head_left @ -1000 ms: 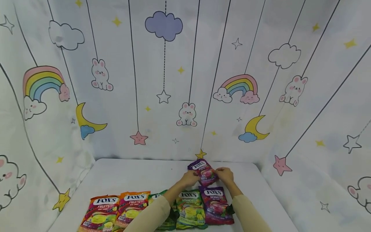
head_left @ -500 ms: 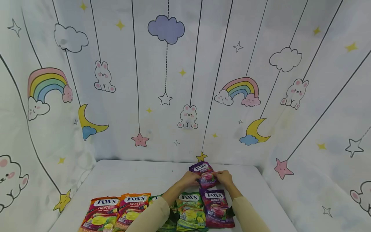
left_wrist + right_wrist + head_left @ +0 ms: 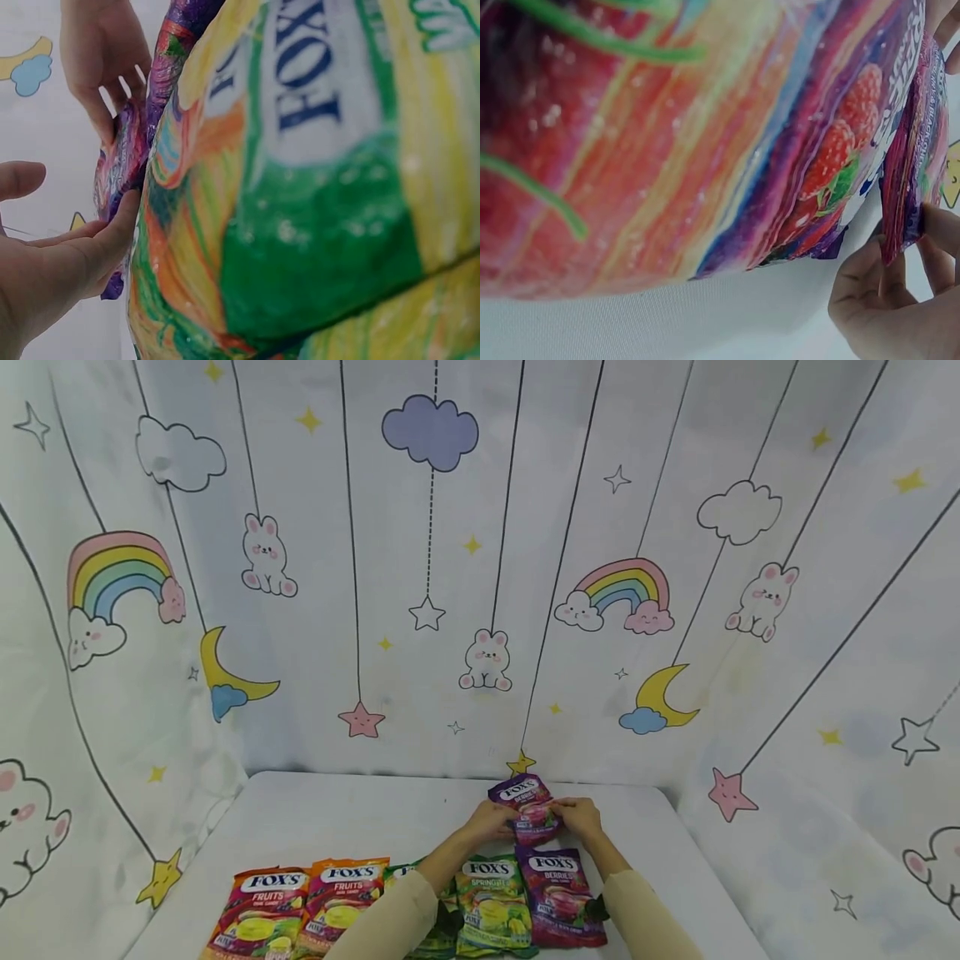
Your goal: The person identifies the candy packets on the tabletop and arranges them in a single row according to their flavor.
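Note:
A purple FOX'S Berries candy bag (image 3: 534,814) is at the table's far side, behind a matching Berries bag (image 3: 561,897). My right hand (image 3: 581,817) pinches its right edge; in the right wrist view, the fingers (image 3: 859,281) bend round the bag's corner. On its left side, my left hand (image 3: 489,823) touches it with nearly straight fingers (image 3: 112,236), while the thumb (image 3: 21,180) stands apart from it. Left of the front Berries bag lies a green Spring Tea bag (image 3: 492,906). My left sleeve partly covers another green bag (image 3: 435,939).
Two FOX'S Fruits bags, one red (image 3: 258,914) and one orange (image 3: 341,893), lie at the row's left end, slightly overlapping. The white table (image 3: 337,814) ends at a patterned cloth wall (image 3: 420,677), with cloth sides left and right.
The view has shifted slightly. Both hands stay at the back Berries bag, which keeps nearly the same place and tilt. The row of bags has not moved.

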{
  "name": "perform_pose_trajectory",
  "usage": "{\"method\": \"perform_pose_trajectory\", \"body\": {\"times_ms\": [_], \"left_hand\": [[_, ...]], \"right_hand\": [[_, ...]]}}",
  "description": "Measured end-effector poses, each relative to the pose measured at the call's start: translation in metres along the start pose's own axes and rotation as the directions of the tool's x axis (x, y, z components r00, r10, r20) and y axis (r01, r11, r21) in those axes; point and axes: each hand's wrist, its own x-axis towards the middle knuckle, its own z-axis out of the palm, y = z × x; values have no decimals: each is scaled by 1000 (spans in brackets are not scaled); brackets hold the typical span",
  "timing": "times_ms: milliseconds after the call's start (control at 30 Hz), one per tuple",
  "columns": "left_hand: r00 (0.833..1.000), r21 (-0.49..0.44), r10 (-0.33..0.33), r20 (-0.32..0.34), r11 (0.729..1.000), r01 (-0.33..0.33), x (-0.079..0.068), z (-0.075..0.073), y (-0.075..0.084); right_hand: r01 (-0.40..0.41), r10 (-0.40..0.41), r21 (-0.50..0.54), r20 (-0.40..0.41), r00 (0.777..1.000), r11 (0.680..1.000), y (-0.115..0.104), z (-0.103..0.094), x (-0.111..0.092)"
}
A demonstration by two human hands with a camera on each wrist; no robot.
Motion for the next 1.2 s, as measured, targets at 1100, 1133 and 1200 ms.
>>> {"method": "perform_pose_trajectory", "body": {"times_ms": [1100,1133,1200], "left_hand": [[996,-61,92,22,994,-90,-13,-3,21],[995,-62,99,23,993,-98,-13,-3,21],[994,-62,107,28,993,-105,-14,-2,22]], "right_hand": [[80,-76,49,-73,994,996,-19,-27,-21],[85,-82,40,-76,994,996,-20,-28,-22],[106,-104,23,-80,991,994,-20,-32,-24]]}}
